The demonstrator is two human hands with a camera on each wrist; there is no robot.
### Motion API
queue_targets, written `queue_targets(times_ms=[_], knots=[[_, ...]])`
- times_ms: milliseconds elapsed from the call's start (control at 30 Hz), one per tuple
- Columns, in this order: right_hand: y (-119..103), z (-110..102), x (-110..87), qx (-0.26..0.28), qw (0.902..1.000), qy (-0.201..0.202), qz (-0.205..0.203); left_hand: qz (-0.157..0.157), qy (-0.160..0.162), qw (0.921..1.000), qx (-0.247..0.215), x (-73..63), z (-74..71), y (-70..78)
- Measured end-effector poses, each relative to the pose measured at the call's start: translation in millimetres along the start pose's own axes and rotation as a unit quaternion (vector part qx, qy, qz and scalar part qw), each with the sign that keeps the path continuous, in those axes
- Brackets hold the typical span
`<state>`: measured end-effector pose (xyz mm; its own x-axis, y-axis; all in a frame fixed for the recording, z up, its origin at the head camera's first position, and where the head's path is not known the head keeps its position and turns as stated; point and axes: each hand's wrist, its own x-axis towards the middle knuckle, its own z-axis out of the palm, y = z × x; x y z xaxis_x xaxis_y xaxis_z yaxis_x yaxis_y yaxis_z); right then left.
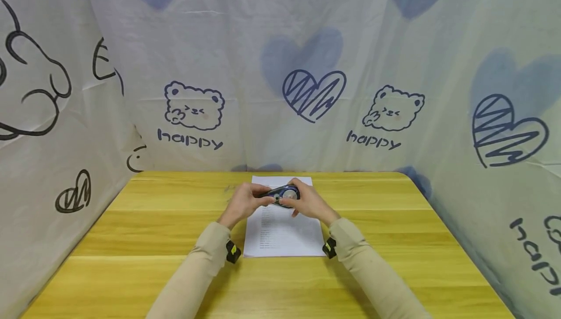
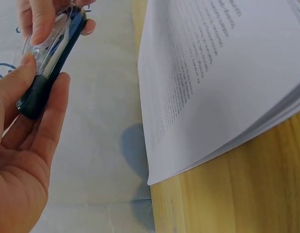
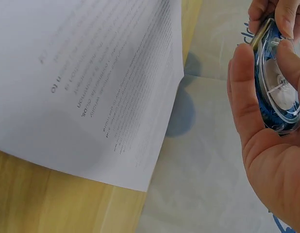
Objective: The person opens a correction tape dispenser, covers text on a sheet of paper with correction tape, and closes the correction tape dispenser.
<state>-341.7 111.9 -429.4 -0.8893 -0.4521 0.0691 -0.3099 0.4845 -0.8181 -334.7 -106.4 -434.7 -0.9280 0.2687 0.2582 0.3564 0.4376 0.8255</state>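
Observation:
Both hands hold a correction tape dispenser [image 1: 289,194] above a stack of printed paper [image 1: 285,236]. Its body is clear plastic with dark blue parts, and a white reel [image 3: 280,83] shows through the side in the right wrist view. My left hand [image 1: 243,203] pinches the dark narrow end [image 2: 36,97] between thumb and fingers. At the wide, rounded end, my right hand [image 1: 310,201] grips the casing, thumb on one face and fingers on the other. The paper lies below the hands with lines of text on its top sheet.
The stack rests on a yellow wood-grain table [image 1: 166,226]. Behind and on both sides hangs a pale cloth [image 1: 245,56] printed with hearts, bears and words. A dark wrist device [image 1: 233,252] sits at the left cuff, another [image 1: 329,248] at the right.

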Motion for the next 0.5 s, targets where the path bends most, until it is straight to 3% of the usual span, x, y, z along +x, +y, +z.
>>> queue_targets(times_ms=[267, 500], knots=[[4.0, -4.5, 0.1, -0.001, 0.9989, -0.029, -0.036, 0.024, -0.051, 0.9983, -0.015, 0.1, -4.5, -0.8], [0.5, -8.7, -0.9, -0.015, 0.9976, -0.052, -0.044, -0.001, -0.089, 0.9956, -0.031, 1.2, -9.1, 2.7]])
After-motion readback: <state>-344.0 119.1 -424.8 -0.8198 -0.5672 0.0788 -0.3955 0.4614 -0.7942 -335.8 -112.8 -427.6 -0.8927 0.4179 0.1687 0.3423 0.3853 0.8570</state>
